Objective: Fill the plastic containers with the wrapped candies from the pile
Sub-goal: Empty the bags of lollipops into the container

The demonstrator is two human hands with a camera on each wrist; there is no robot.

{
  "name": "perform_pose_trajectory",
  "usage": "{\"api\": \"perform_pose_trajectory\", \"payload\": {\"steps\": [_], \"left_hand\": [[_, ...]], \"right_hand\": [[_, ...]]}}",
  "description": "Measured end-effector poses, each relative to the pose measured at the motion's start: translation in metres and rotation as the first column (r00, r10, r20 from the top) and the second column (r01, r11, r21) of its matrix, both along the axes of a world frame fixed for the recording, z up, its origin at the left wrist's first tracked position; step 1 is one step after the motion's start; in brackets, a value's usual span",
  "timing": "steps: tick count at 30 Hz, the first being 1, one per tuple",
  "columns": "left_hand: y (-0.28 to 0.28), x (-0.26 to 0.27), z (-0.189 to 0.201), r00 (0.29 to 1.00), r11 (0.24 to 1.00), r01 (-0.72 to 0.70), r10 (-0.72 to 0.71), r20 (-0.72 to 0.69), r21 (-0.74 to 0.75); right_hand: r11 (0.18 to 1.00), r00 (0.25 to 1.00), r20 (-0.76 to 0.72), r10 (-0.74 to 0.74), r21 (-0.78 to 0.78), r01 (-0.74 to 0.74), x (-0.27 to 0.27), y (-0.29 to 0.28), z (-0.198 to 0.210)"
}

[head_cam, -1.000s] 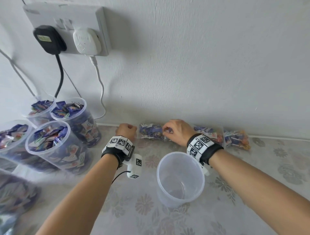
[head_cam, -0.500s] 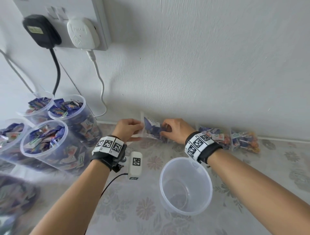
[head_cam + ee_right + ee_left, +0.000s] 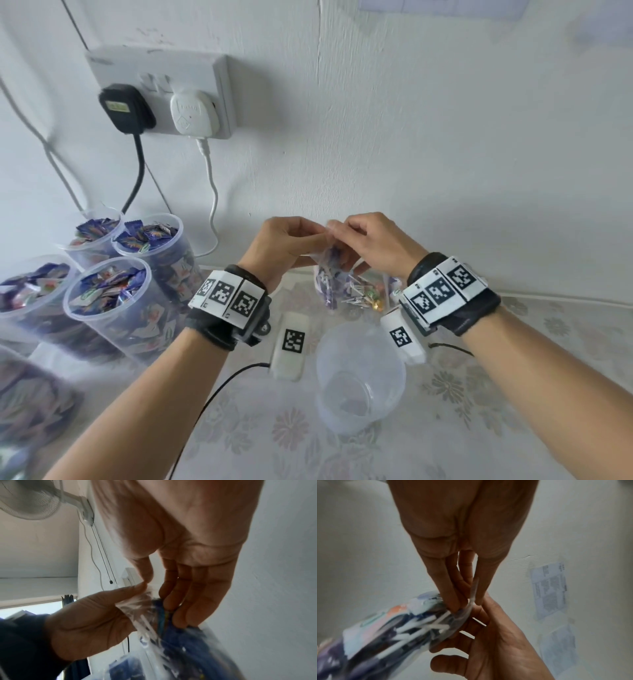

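Left hand: my left hand (image 3: 284, 245) pinched one side of the mouth of a clear bag (image 3: 330, 279) of wrapped candies.
Right hand: my right hand (image 3: 375, 241) pinched the other side of the bag, fingers curled into the plastic.
Bag: hung in the air between both hands, above the desk (image 3: 513, 394), apparently not yet opened.
Empty container (image 3: 359, 373): stood on the desk just below the bag, nothing inside.
Done: four filled containers (image 3: 113, 301) stood at the left.
Left: I judged the bag needed opening and emptying; more candy bags (image 3: 368, 298) lay by the wall.
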State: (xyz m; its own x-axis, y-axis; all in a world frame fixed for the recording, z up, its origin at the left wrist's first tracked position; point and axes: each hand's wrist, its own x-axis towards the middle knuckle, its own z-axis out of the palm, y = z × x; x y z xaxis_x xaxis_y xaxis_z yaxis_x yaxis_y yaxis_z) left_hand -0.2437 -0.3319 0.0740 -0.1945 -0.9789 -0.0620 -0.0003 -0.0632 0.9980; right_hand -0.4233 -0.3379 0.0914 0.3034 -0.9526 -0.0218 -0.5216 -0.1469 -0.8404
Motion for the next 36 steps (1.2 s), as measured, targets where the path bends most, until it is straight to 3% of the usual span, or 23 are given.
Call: {"api": "perform_pose_trajectory", "payload": {"steps": [4,7,16,26,36], "left_hand": [[0.012,-0.011,0.020,0.997,0.999,0.024,-0.027,-0.066,-0.048],[0.020,-0.020,0.028,0.999,0.994,0.024,-0.027,-0.025,-0.104],[0.036,-0.028,0.027,0.997,0.995,0.019,-0.026,-0.068,-0.101],[0.040,-0.030,0.030,1.000,0.989,0.023,-0.025,-0.010,-0.144],[0.037,-0.029,0.026,0.993,0.999,0.033,-0.034,-0.116,-0.013]], "right_hand": [[0.999,0.997,0.055,-0.048,-0.023,0.049,-0.007,0.018,0.024],[0.999,0.991,0.127,-0.053,0.001,0.053,-0.012,0.028,0.033],[0.989,0.921,0.363,-0.142,0.099,0.114,-0.014,0.050,0.029],[0.986,0.908,0.394,-0.139,0.142,0.090,-0.017,0.050,0.024],[0.993,0.906,0.411,-0.098,0.104,0.060,-0.018,0.048,0.020]]}}
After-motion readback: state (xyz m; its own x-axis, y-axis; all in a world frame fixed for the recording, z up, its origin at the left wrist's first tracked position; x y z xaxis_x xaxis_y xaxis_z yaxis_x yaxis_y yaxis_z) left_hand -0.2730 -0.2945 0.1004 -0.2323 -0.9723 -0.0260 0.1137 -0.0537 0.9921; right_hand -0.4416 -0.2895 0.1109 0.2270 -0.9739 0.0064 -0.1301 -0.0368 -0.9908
